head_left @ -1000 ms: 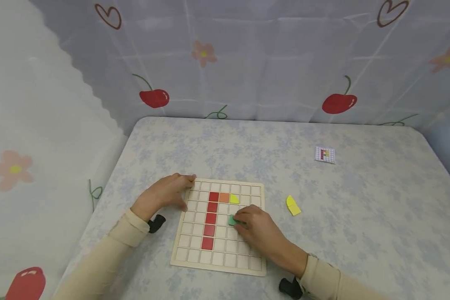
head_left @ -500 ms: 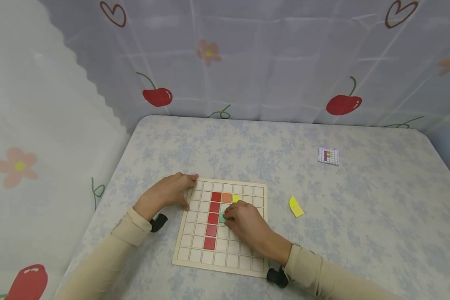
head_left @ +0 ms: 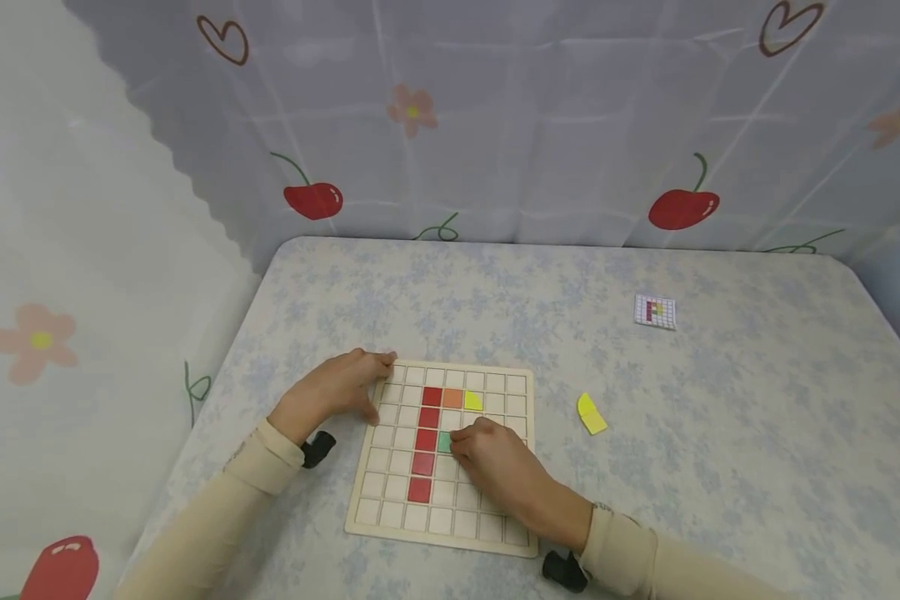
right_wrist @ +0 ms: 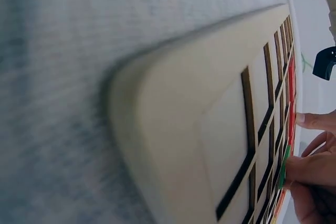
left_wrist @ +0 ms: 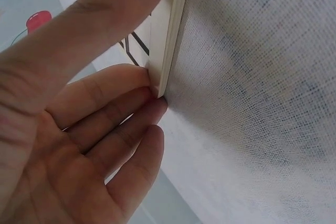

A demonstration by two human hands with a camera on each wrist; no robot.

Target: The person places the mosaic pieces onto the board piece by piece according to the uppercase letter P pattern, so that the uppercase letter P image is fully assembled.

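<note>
A pale wooden grid board (head_left: pixel 442 521) lies on the table with a column of red tiles (head_left: pixel 423 440), an orange tile (head_left: pixel 453 397) and a rounded yellow tile (head_left: pixel 473 401). My left hand (head_left: pixel 337 387) holds its far left corner, thumb on the left edge (left_wrist: pixel 170 30) and fingers bent at the corner. With its fingertips, my right hand (head_left: pixel 502 462) pinches a green tile (head_left: pixel 445 442) at the cell just right of the red column, third row of coloured tiles. In the right wrist view the green tile (right_wrist: pixel 284 166) shows edge-on between board and fingers.
Two yellow pieces (head_left: pixel 591 414), one of them rounded, lie together right of the board. Farther back on the right is a small pattern card (head_left: pixel 655 311) printed with a coloured grid. A patterned curtain (head_left: pixel 525 125) hangs behind the table's far edge.
My right hand has moved the green tile leftward across the board to beside the red column. More of the tile shows now. The left hand keeps its hold on the corner.
</note>
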